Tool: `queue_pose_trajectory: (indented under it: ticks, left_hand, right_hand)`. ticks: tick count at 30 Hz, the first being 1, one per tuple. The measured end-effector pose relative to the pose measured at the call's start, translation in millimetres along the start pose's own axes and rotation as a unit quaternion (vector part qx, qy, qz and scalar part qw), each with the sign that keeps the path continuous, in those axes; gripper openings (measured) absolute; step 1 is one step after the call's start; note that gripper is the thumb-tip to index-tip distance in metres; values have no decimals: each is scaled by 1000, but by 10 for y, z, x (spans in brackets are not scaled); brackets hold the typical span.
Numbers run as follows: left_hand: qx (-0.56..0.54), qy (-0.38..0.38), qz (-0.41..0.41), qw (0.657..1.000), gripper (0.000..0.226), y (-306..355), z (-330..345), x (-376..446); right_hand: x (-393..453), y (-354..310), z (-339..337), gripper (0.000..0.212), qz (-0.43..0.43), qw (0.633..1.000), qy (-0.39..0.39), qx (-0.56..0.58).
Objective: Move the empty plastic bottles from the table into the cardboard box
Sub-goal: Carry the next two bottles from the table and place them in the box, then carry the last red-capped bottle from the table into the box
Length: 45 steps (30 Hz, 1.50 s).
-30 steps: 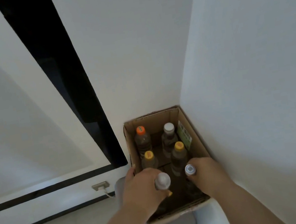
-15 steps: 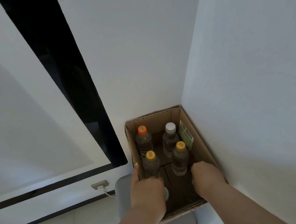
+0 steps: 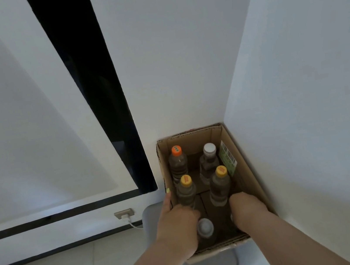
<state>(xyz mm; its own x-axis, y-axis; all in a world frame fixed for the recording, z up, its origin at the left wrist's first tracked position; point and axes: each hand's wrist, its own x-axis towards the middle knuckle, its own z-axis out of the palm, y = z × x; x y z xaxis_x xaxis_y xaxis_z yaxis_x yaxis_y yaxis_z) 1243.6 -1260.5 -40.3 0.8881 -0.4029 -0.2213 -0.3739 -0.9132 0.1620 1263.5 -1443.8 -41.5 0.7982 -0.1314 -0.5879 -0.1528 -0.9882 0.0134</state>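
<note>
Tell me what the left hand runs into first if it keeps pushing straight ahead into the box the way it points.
Most likely the yellow-capped bottle standing just ahead of the left hand; the extended finger runs along the cardboard box wall beside it. Depth is unclear, so the gap cannot be judged.

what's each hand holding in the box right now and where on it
The left hand wraps the upper body of a white-capped bottle, just below its cap. The right hand hides what it holds; any grip there cannot be told.
</note>
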Motion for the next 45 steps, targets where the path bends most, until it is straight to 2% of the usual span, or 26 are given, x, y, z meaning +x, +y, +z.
queue_pose_trajectory:
  ticks: [4,8,10,13,16,20,24,26,29,32,36,40,45]
  left_hand:
    - [-51,-6,-6,999,24,-44,-82,-69]
    - [-155,16,-42,987,51,-90,-208,-123]
    - [-242,41,-74,967,61,-110,-293,-148]
    - [-368,87,-98,921,67,-145,-440,-204]
    - [-455,125,-98,876,71,-157,-641,-283]
    - [-548,169,-88,814,62,-134,-1023,-499]
    - [-643,210,-46,735,58,-105,-1474,-917]
    - [-674,236,-13,700,56,-107,-1680,-1188]
    - [-689,262,46,674,52,-136,-1895,-1668]
    - [-715,274,100,635,52,-173,-1978,-2208]
    - [-750,253,160,590,65,-249,-1960,-3049]
    - [-775,219,191,561,68,-335,-1886,-3830]
    - [-794,210,214,529,82,-387,-1786,-4636]
  right_hand:
    - [-90,59,-48,26,-16,996,11,88]
    - [-248,140,-130,27,-43,968,92,231]
    - [-345,166,-167,29,-63,925,136,348]
    - [-477,138,-258,46,-110,844,159,500]
    - [-670,63,-453,47,-148,769,168,599]
    - [-1021,-53,-755,45,-216,669,149,696]
    - [-1523,-178,-1046,45,-293,587,134,743]
    - [-1827,-243,-1134,52,-330,567,133,743]
    - [-2302,-368,-1134,65,-370,545,138,739]
    - [-2755,-539,-957,60,-404,513,146,743]
    - [-3434,-875,-551,66,-437,463,131,759]
    - [-4112,-1213,-167,73,-466,436,117,761]
    - [-4860,-1508,233,75,-467,430,109,765]
